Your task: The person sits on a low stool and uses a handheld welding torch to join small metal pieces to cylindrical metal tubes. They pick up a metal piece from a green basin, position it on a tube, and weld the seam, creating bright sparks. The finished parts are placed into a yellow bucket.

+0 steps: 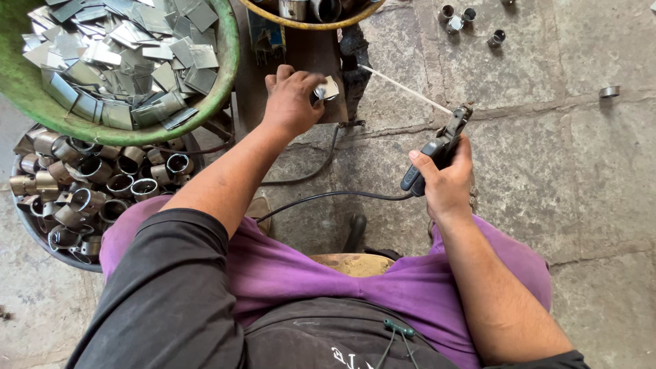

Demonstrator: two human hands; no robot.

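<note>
One metal piece (326, 89) half hidden under left hand (292, 101) (shape unclear).

Two hands: left hand (292, 102), right hand (444, 179). One electrode holder (437, 152), carrying one rod (404, 89). One green basin (222, 82) of flat plates, too many to count. Below the basin, one tub (27, 236) of tube pieces, uncounted. Right of the rod: four loose rings (497, 37) in a group, one ring (609, 91) apart.
</note>
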